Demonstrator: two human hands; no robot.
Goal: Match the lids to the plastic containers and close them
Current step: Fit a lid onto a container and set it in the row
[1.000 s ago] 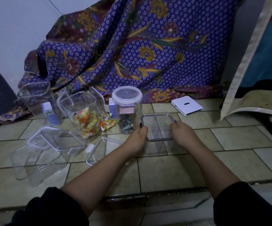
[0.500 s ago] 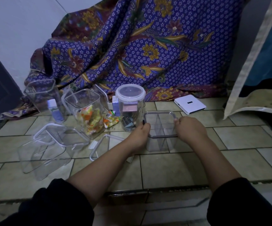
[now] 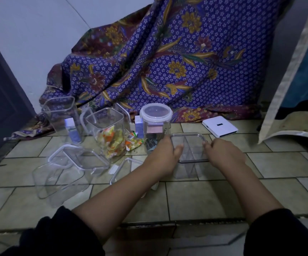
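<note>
A clear square container (image 3: 190, 169) with inner dividers stands on the tiled floor, a dark-rimmed square lid (image 3: 188, 143) resting on its top. My left hand (image 3: 165, 154) grips the lid's left edge and my right hand (image 3: 222, 152) grips its right edge. A round jar (image 3: 156, 133) with a white lid on it stands just behind my left hand. A lidless square container (image 3: 110, 133) holds colourful wrappers. Another clear container (image 3: 57, 180) lies on its side at the left, with a loose lid (image 3: 79, 156) leaning on it. One more loose lid (image 3: 125, 167) lies under my left forearm.
An empty clear container (image 3: 60, 113) and small white boxes (image 3: 72, 132) stand at the back left. A patterned purple cloth (image 3: 168, 61) hangs behind. A white flat box (image 3: 219, 126) lies at the back right, and a dark door (image 3: 0, 100) is at the left.
Both hands stay on the divided container's lid; their fingers have shifted along its edges, the left thumb now over the rim. The camera view has drifted slightly.
</note>
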